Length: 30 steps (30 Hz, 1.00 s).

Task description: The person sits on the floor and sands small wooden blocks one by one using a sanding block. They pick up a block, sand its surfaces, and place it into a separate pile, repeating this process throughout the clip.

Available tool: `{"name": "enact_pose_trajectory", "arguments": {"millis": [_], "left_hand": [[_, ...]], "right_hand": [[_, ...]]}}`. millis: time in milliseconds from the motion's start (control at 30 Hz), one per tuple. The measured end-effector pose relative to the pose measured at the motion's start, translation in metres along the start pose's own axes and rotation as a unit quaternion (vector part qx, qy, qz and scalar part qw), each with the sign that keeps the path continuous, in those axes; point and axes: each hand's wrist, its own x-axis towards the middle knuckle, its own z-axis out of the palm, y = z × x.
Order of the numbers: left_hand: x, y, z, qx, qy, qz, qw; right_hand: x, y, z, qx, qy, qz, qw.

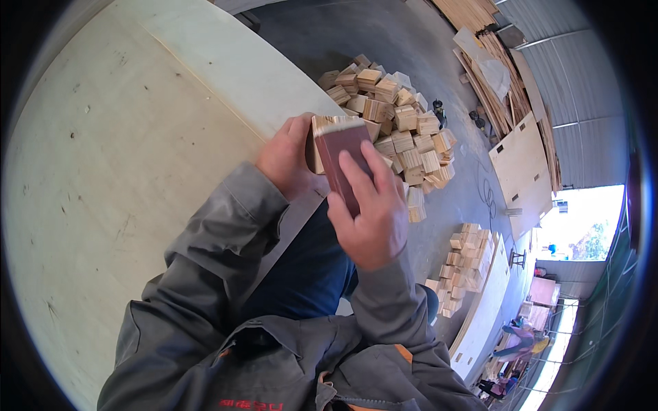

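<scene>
My left hand is closed round a pale layered-wood block, held in the air by the edge of the wooden sheet. Against that block's near side lies a flat reddish-brown sanding block with a pale end. My right hand holds the sanding block, fingers stretched along its face and thumb at its left edge. The fingers are slightly blurred. Most of the wood block is hidden behind the sanding block and my left hand.
A large pale plywood sheet fills the left side. Beyond my hands, many cut wood blocks lie heaped on the grey floor. Stacked blocks stand at the right, near leaning boards. A person is far right.
</scene>
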Motion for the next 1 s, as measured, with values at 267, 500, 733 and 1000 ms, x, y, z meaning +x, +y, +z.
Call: {"name": "enact_pose_trajectory", "arguments": {"millis": [267, 500, 733, 1000], "left_hand": [[0.0, 0.004, 0.001, 0.004, -0.01, -0.016, 1.0], [0.004, 0.009, -0.002, 0.037, -0.037, -0.012, 0.999], [0.004, 0.001, -0.002, 0.022, -0.038, -0.012, 0.999], [0.002, 0.013, -0.004, 0.043, -0.039, -0.038, 0.998]], "right_hand": [[-0.015, 0.003, -0.012, 0.006, -0.009, 0.013, 1.0], [0.091, 0.047, 0.034, 0.004, 0.007, 0.05, 0.999], [0.056, 0.037, 0.024, 0.01, 0.02, 0.052, 0.998], [-0.035, 0.011, -0.022, 0.017, -0.006, 0.052, 0.998]]}}
